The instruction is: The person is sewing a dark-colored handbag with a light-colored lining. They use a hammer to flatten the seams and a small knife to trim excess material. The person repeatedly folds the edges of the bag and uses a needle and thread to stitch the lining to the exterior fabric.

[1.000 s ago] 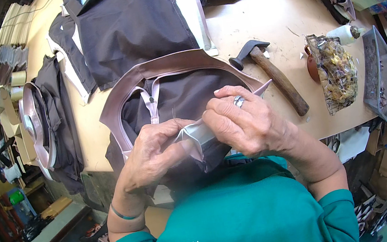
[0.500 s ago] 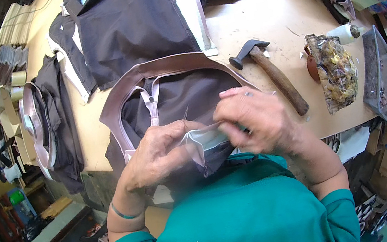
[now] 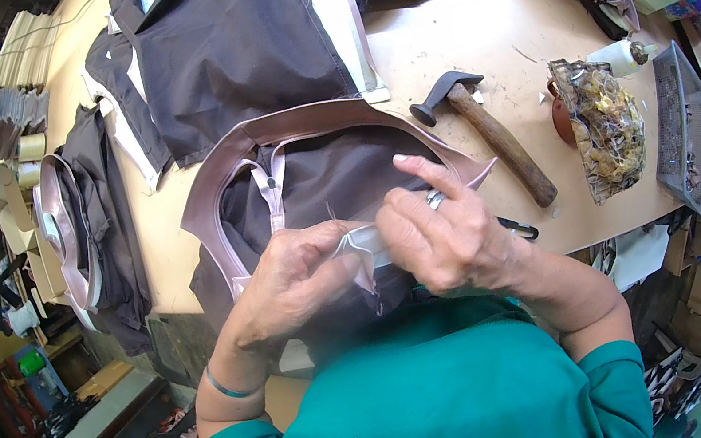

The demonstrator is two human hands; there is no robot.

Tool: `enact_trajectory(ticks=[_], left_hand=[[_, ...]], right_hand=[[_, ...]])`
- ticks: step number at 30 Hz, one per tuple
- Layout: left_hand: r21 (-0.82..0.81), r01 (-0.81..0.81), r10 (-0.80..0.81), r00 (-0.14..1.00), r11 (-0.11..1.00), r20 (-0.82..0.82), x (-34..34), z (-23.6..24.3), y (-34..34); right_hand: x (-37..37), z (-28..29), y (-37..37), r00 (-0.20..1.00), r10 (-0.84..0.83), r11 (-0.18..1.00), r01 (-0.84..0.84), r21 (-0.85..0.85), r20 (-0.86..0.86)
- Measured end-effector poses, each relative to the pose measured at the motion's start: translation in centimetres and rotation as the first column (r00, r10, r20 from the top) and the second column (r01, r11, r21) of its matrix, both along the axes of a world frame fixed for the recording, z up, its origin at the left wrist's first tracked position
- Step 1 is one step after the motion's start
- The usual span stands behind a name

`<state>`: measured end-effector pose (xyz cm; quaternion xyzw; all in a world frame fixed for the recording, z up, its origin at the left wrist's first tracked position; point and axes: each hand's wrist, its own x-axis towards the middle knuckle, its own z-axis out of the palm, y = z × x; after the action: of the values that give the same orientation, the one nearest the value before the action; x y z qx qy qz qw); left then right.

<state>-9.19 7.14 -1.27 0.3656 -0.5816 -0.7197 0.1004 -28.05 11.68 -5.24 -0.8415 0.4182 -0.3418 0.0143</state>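
Observation:
A half-made handbag with a pink leather-like rim [image 3: 301, 118] and a dark lining [image 3: 334, 167] rests at the table's near edge. A pale zip strip [image 3: 272, 196] runs down inside it. My left hand [image 3: 291, 276] pinches the bag's near edge, where a whitish backing [image 3: 361, 242] is turned up. Fine loose threads stick up by those fingers. My right hand [image 3: 442, 233], wearing a ring, has its lower fingers curled on the same edge and its index finger raised and pointing away. Its thumb is hidden. The bag's lower part hangs toward my lap.
Right of the bag lies a wooden-handled hammer [image 3: 501, 140]. A dark pen-like tool [image 3: 517, 227] shows beside my right wrist. Further right are a glue-crusted block [image 3: 602, 130], a white bottle [image 3: 619, 57] and a mesh tray [image 3: 681, 132]. Dark bag pieces [image 3: 229, 52] lie at the back, others [image 3: 104, 218] left.
My right hand has shifted inward and turned, its index finger now raised. The bag's right rim corner and the dark pen-like tool have come into sight. My left hand stays nearly in place.

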Motion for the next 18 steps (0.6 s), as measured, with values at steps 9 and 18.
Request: enact_trajectory(ticks=[9,18], left_hand=[[0.032,-0.039,0.039,0.999,0.999,0.006,-0.10,-0.05,-0.06],[-0.049,0.044,-0.042,0.998,0.998,0.050,-0.13,-0.01,-0.30]], right_hand=[[-0.92,0.00,-0.96,0.852,-0.040,0.874,-0.223,0.431,0.522],[-0.77,-0.53,-0.27,0.960,0.034,0.979,-0.088,0.185,0.276]])
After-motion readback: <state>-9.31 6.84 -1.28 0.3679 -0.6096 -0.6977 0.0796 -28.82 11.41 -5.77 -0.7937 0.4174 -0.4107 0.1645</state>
